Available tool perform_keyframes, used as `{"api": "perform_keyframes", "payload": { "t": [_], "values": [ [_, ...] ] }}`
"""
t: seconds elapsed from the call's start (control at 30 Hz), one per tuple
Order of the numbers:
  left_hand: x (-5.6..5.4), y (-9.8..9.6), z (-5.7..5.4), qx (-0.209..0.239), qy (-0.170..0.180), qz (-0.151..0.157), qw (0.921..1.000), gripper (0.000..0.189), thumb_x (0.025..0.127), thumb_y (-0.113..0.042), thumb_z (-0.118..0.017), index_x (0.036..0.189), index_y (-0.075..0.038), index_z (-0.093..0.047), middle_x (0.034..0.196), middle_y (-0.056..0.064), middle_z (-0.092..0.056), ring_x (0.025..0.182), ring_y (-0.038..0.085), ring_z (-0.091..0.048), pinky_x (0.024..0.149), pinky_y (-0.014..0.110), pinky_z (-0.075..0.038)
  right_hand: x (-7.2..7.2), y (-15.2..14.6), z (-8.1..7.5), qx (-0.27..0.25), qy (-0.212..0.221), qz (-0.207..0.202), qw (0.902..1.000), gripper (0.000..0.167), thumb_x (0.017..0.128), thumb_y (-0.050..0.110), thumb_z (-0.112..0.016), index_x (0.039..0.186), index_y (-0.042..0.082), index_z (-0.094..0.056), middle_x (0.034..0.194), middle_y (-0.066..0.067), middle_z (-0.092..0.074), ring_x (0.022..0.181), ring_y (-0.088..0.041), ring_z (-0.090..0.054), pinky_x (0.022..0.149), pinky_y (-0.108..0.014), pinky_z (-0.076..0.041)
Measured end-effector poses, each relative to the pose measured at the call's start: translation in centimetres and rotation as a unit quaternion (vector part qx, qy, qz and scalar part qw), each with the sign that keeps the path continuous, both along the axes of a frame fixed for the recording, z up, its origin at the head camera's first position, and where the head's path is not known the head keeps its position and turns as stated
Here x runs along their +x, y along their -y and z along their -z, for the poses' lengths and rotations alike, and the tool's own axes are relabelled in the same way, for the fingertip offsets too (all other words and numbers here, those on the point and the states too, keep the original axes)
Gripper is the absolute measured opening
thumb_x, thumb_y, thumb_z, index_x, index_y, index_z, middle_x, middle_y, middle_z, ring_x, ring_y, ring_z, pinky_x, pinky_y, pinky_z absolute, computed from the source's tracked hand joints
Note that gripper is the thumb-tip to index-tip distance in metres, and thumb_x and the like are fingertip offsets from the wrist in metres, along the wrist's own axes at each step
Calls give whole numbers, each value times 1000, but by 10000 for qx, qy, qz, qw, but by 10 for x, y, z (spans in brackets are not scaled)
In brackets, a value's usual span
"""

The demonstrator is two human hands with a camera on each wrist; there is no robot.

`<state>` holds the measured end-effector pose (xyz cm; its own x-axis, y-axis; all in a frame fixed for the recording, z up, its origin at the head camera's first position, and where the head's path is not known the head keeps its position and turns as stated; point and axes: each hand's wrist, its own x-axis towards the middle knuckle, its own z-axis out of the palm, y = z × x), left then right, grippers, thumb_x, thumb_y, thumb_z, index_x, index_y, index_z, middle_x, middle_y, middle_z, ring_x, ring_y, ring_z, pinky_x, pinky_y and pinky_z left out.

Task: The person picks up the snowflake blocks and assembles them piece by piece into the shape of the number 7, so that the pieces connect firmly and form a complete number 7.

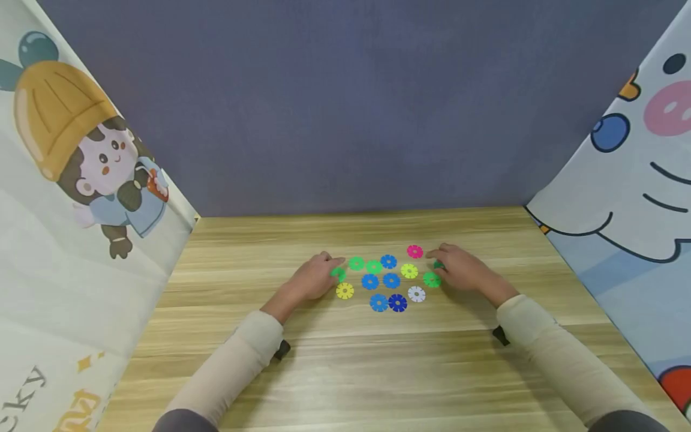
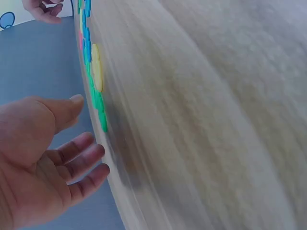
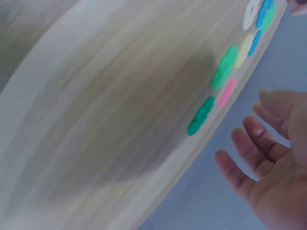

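Note:
Several flat, notched plastic discs lie loosely grouped on the wooden table. My left hand (image 1: 315, 277) hovers at the group's left side, over a green disc (image 1: 338, 274) that it partly covers; a yellow disc (image 1: 345, 291) lies just by it. In the left wrist view its fingers are loosely bent and hold nothing. At the right side, my right hand (image 1: 459, 268) is held above a dark green disc (image 1: 438, 264), mostly hidden beneath it. Near it lie a pink disc (image 1: 414, 251) and a green disc (image 1: 432, 279). The right wrist view shows its fingers spread, with nothing in them.
Between the hands lie blue discs (image 1: 391, 280), a yellow-green disc (image 1: 409, 271), a dark blue disc (image 1: 397, 303) and a white disc (image 1: 416, 294). A grey-blue panel (image 1: 345, 108) stands behind the table (image 1: 345, 372). Printed cloths flank it on both sides.

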<state>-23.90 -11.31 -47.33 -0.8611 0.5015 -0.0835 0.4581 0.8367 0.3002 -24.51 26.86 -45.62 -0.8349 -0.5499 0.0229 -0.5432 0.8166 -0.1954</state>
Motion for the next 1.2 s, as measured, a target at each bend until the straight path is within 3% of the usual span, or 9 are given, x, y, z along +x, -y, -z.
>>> {"api": "perform_keyframes", "payload": {
  "t": [0.3, 0.5, 0.67, 1.03, 1.2],
  "values": [
    [-3, -4, 5, -124, 6, 11, 9999, 45, 104, -22, -60, 148, -18, -55, 133, 11, -60, 118, 28, -59, 96, 44, -55, -7, -15, 8, 408, 113, 285, 9987, 37, 96, 7, -65, 130, -7, -63, 117, -23, -68, 107, -39, -64, 96, -55, -54],
    [-2, -6, 5, -479, -154, 55, 9987, 42, 103, -24, -62, 145, -18, -58, 131, 10, -61, 116, 27, -58, 92, 41, -56, -10, -22, 17, 433, 152, 356, 9983, 28, 94, 4, -65, 120, -4, -67, 98, -15, -68, 90, -28, -63, 81, -48, -57],
    [-3, -7, 5, -685, -323, 103, 9971, 40, 102, -26, -64, 141, -18, -62, 130, 9, -62, 116, 25, -58, 92, 39, -57, -11, -24, 22, 489, 257, 504, 9972, 30, 94, 6, -68, 123, -2, -66, 98, -13, -65, 88, -24, -61, 78, -45, -57],
    [-3, -9, 3, -487, -364, 42, 9981, 35, 100, -23, -67, 134, -15, -66, 126, 10, -63, 112, 27, -59, 88, 41, -57, -11, -22, 19, 304, 340, 735, 9962, 28, 95, 9, -68, 119, -4, -63, 102, -15, -64, 94, -29, -62, 85, -49, -57],
    [-3, -10, 4, -314, -299, -102, 9990, 29, 99, -22, -68, 128, -16, -66, 122, 10, -63, 109, 26, -59, 87, 42, -56, -12, -23, 18, 189, 348, 944, 9947, 27, 94, 11, -70, 114, -3, -59, 98, -13, -62, 91, -27, -60, 81, -47, -56]
  ]
}}
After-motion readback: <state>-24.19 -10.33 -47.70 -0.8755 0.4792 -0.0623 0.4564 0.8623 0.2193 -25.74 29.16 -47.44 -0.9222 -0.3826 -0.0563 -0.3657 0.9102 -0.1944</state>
